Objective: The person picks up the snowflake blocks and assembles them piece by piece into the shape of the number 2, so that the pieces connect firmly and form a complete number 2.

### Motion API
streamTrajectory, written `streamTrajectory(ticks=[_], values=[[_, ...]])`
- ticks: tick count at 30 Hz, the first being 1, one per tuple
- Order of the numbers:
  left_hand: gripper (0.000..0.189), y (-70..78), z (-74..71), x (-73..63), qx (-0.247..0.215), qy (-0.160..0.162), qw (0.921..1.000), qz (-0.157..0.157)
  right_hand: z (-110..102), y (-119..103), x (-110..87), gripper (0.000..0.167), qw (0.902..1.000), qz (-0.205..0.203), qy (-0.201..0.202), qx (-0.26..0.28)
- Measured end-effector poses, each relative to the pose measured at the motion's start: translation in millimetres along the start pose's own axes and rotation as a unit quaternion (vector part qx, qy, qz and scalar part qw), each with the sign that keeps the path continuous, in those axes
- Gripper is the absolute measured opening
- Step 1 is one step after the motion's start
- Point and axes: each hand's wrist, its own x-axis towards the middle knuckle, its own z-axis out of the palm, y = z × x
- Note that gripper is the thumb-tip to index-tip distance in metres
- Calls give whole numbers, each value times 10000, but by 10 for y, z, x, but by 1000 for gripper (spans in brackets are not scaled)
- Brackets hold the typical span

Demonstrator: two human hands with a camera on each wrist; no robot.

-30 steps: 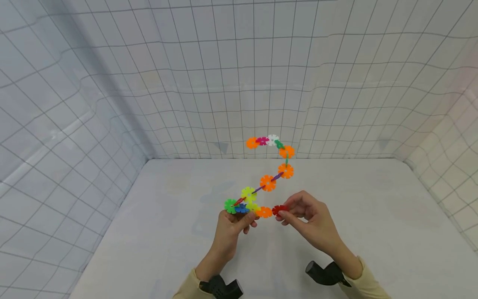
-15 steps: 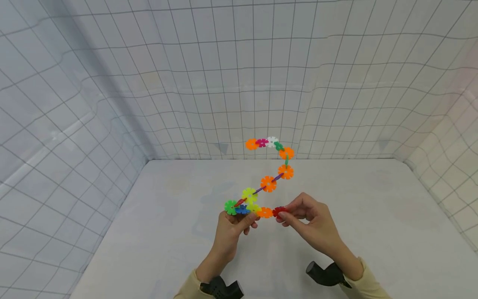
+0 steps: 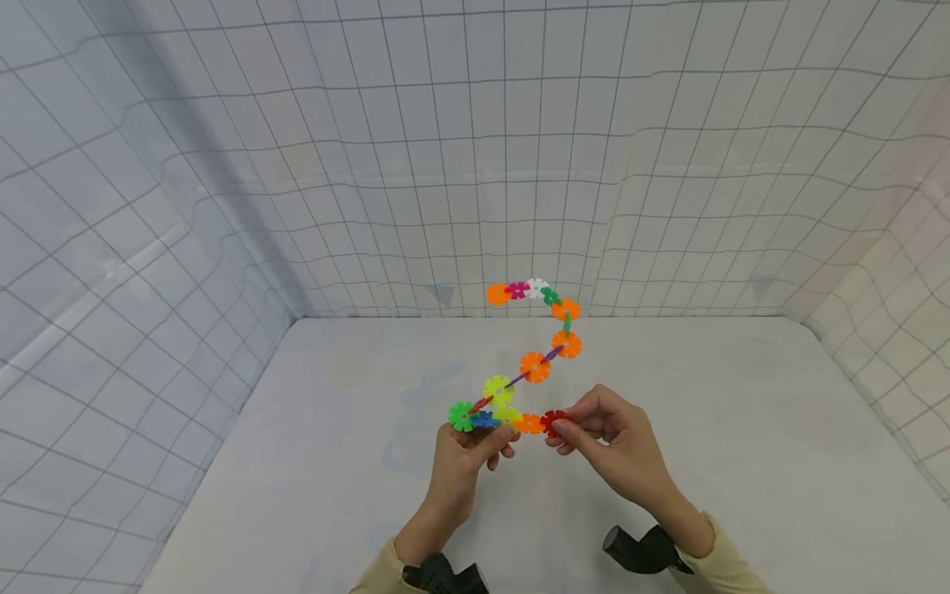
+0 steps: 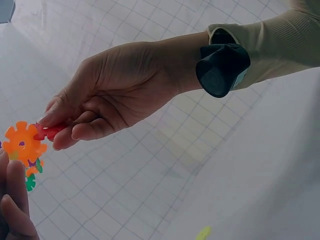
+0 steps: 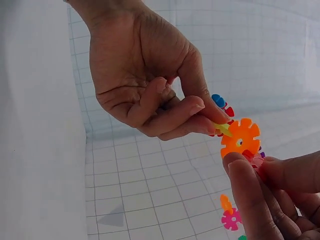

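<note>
A chain of notched, flower-shaped plastic discs stands up from my hands in the head view, curving at the top to an orange end disc (image 3: 498,294). My left hand (image 3: 454,470) pinches a yellow disc (image 3: 507,416) low in the chain, beside a blue disc (image 3: 485,420) and a green disc (image 3: 461,417). Between thumb and fingers my right hand (image 3: 623,450) pinches a red disc (image 3: 552,423). Its edge meets the orange disc (image 5: 243,137) that extends from the yellow one; in the right wrist view the two overlap at their notches. My right fingertips partly cover the red disc.
Under both hands lies a white tabletop (image 3: 356,462). White walls with a dark grid (image 3: 475,165) rise behind it and at both sides. Black cameras (image 3: 646,550) are strapped to the wrists. A small yellow piece (image 4: 203,233) shows at the bottom of the left wrist view.
The red disc in my right hand has moved slightly left, closing the gap to the orange disc. The chain's upper end has sunk a little and shifted left.
</note>
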Motion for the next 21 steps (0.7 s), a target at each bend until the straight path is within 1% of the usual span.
streamTrajectory(ticks=[6, 16, 21], values=[[20, 0, -5, 1, 4, 23, 10000, 24, 24, 40, -4, 20, 9995, -248, 22, 196], [20, 12, -6, 8, 97, 50, 9999, -18, 72, 58, -11, 17, 9994, -153, 179, 256], [21, 14, 3, 4, 53, 112, 9999, 47, 106, 67, -20, 16, 9987, -153, 351, 329]])
